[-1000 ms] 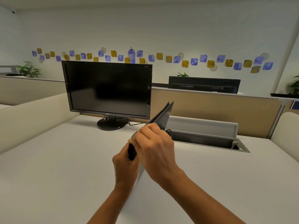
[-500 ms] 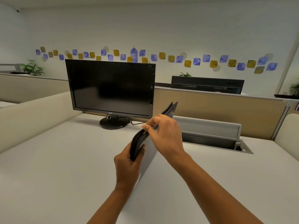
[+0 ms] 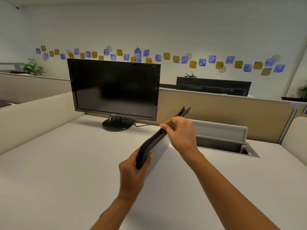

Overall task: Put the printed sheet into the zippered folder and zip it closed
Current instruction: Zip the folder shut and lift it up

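Observation:
The black zippered folder (image 3: 150,145) stands on edge above the white desk, its spine toward me and its far corner near the partition. My left hand (image 3: 132,170) grips its near corner. My right hand (image 3: 180,131) pinches the zip pull on the top edge, about halfway along. The near stretch of zip looks closed; the far corner gapes slightly. A grey-white side of the folder (image 3: 160,151) faces right. The printed sheet is not visible.
A dark monitor (image 3: 114,90) on a round stand sits at the desk's back left, its cable trailing right. An open cable tray with raised lid (image 3: 221,141) lies at the back right. Beige partitions (image 3: 224,113) bound the white desk (image 3: 58,171).
My right hand has moved along the folder's top edge away from me with the zip pull, and the closed stretch of zip behind it has grown. The left hand keeps its grip.

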Tool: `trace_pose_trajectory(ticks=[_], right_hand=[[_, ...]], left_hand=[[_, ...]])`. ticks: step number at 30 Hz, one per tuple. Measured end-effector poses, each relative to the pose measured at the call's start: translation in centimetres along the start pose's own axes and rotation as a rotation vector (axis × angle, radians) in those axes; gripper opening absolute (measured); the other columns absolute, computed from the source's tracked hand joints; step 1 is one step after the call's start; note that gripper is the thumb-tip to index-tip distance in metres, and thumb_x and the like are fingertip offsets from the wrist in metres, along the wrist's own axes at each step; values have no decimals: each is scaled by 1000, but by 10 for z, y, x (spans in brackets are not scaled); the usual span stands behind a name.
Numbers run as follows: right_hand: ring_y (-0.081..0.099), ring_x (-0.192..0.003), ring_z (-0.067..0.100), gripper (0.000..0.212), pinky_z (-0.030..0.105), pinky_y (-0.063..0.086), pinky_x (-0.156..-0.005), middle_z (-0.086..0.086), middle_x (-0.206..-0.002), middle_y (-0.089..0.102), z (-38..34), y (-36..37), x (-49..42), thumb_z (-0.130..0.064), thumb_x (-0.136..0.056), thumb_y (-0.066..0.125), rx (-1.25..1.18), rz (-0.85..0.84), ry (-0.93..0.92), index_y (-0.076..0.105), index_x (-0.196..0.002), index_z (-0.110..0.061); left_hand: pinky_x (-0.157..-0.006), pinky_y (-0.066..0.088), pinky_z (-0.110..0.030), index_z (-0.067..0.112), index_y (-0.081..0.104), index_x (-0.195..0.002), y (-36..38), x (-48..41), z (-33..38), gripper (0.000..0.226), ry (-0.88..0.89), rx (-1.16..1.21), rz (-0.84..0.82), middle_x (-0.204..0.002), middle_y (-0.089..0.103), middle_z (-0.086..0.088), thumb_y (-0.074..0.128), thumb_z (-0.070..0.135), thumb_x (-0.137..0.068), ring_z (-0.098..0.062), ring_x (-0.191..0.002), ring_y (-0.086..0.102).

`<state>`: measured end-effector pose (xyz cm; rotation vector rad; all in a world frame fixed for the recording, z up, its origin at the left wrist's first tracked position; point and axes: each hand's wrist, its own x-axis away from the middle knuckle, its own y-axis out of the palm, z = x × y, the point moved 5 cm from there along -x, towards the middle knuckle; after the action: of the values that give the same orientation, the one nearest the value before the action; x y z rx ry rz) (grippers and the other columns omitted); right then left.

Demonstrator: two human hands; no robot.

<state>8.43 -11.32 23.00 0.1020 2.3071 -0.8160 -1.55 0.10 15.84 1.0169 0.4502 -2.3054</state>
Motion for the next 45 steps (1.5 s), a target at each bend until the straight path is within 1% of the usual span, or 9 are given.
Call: trace_pose_trajectory(ticks=[2,7,13,22,26,28,32,39,45], right_hand=[[52,-73,10,19,20,42,-69,9,-87,69,2,0,-1,-23,-81,66,-7,20,-1,70,-88,-6],[53,-75,12,22,20,43,-72,12,-91,71,18,-7,-4,-24,-81,66,-11,63,51,70,-92,-5],[55,-75,11,23,20,43,-70,10,-90,72,20,-7,-1,-28,-82,65,14,66,41,71,-93,-8],[64,-78,20,21,32,53,-76,9,-85,73,29,-14,18,-27,-82,65,33,101,40,70,-91,-9],[64,-77,19,20,31,52,-79,9,-84,73,40,-12,35,-27,-82,66,15,88,91,70,-90,-9],[64,-78,18,20,30,51,-81,9,-86,73,46,-10,45,-27,-81,66,10,86,122,70,-91,-10],[64,-81,18,20,31,52,-82,7,-89,73,56,-3,65,-29,-82,65,-1,55,175,71,-92,-13],[55,-66,1,15,-1,35,-60,-3,-81,73,55,19,95,-32,-82,65,-96,-35,197,71,-84,-19],[59,-67,1,12,4,41,-60,-7,-80,74,67,35,120,-32,-82,66,-162,-85,259,72,-83,-23]], left_hand=[[-48,40,0,-9,67,-93,-1,0,0,47,-8,22,-9,-60,51,18,57,34,-77,9,-57,56],[-50,34,4,-11,67,-93,-3,4,-7,19,12,-67,-61,-49,48,25,67,-6,-74,13,-49,49],[-51,37,3,-8,66,-98,-4,4,-7,24,46,-71,-72,-61,53,24,68,-5,-74,13,-52,52],[-71,46,0,21,55,-108,-3,6,-4,43,104,-35,-219,-94,58,24,68,45,-75,20,-88,56],[-67,48,-3,28,58,-108,5,3,0,57,-31,3,-360,-90,61,24,52,70,-71,4,-86,63],[-65,50,-7,27,63,-106,11,1,-6,44,-108,-105,-412,-86,64,19,57,59,-77,-6,-78,64],[-75,46,-16,24,59,-119,22,-1,-17,34,-184,-403,-561,-107,67,2,56,36,-88,-8,-83,56],[-72,49,-28,24,57,-108,36,9,-32,24,-73,-872,-695,-97,67,0,41,36,-95,-18,-85,61],[-68,44,-27,18,48,-115,41,32,-49,32,37,-1041,-810,-108,64,-2,25,34,-100,-20,-93,62]])
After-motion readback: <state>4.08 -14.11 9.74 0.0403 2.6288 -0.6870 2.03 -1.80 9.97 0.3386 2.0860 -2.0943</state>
